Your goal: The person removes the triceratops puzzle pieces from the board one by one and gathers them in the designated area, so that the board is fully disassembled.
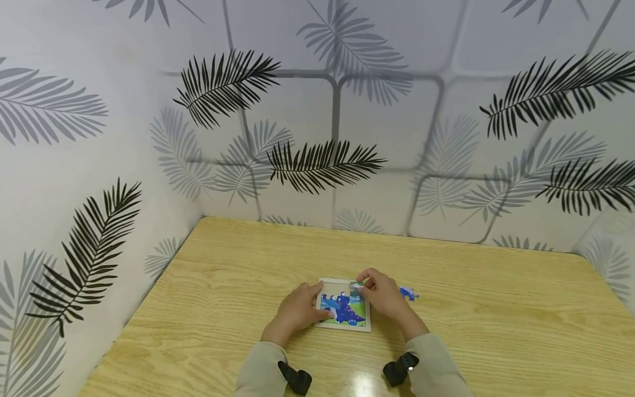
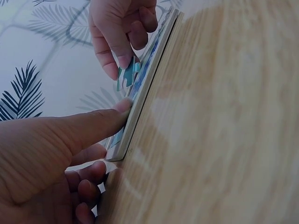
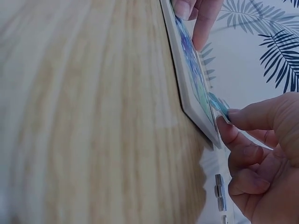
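Note:
A small white-framed puzzle tray [image 1: 344, 327] with a blue dinosaur picture lies flat on the wooden table [image 1: 228, 275]. My left hand [image 1: 300, 309] rests at its left edge. The thumb [image 2: 100, 122] lies straight and presses on the tray's rim [image 2: 145, 91], and the other fingers are curled on the table beside it. My right hand [image 1: 379, 292] is at the tray's far right corner and pinches a teal puzzle piece [image 1: 356, 286] between thumb and forefinger. The piece [image 2: 127, 77] [image 3: 218, 106] is held just over the tray [image 3: 189, 88].
One loose blue puzzle piece [image 1: 408, 294] lies on the table just right of my right hand. Leaf-patterned walls close in the table at the back and on the left. Bare wood stretches to both sides.

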`<control>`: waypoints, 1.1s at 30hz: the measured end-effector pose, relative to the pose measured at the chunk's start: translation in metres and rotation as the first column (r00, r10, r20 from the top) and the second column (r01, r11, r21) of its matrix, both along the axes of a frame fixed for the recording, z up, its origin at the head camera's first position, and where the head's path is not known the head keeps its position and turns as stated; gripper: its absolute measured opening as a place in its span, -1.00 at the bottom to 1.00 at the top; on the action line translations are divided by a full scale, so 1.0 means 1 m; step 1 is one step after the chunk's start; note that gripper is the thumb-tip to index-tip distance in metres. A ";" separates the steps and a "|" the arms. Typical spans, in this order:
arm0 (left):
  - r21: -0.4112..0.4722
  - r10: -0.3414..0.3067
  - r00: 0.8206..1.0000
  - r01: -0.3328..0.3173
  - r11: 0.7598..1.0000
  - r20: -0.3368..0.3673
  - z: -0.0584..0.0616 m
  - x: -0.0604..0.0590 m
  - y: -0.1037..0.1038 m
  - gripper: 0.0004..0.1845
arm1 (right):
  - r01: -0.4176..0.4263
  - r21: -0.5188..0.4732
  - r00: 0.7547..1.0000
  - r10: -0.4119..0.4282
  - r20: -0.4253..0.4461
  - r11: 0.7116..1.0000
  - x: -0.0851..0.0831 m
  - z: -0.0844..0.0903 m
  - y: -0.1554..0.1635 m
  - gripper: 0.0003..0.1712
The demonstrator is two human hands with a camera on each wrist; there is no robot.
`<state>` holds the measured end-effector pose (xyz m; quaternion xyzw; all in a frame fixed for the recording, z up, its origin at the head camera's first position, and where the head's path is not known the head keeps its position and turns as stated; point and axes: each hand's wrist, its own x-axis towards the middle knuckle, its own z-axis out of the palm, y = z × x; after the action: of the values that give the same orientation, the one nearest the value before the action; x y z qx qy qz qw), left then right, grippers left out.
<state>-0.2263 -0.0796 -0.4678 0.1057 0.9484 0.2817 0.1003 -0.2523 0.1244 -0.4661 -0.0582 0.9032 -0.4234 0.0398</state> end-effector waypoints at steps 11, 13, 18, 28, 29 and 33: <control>0.011 -0.008 1.000 0.009 1.000 -0.001 -0.001 0.005 -0.003 -0.17 | 0.079 -0.071 0.996 -0.081 -0.033 0.994 0.002 -0.002 0.021 -0.86; 0.007 -0.009 1.000 0.009 1.000 0.008 -0.001 0.006 -0.004 -0.17 | 0.085 -0.077 0.996 -0.087 -0.028 0.993 0.002 -0.004 0.027 -0.87; 0.006 -0.018 1.000 0.018 1.000 -0.003 -0.001 0.005 -0.004 -0.17 | 0.101 -0.071 0.994 -0.103 -0.024 0.992 0.002 -0.001 0.046 -0.87; 0.009 -0.016 1.000 0.016 1.000 -0.014 0.001 0.001 0.000 -0.18 | 0.148 -0.044 0.989 -0.149 -0.021 0.988 0.006 0.008 0.090 -0.81; 0.012 -0.016 1.000 0.016 1.000 -0.014 0.001 0.001 0.000 -0.18 | 0.153 -0.042 0.988 -0.153 -0.012 0.987 0.006 0.008 0.094 -0.81; 0.015 -0.016 1.000 0.016 1.000 -0.014 0.002 0.002 0.000 -0.18 | 0.153 -0.024 0.988 -0.153 0.005 0.988 0.009 0.008 0.110 -0.79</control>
<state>-0.2248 -0.0794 -0.4659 0.1159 0.9460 0.2875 0.0951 -0.2437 0.2349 -0.4585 0.0116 0.8996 -0.4364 0.0077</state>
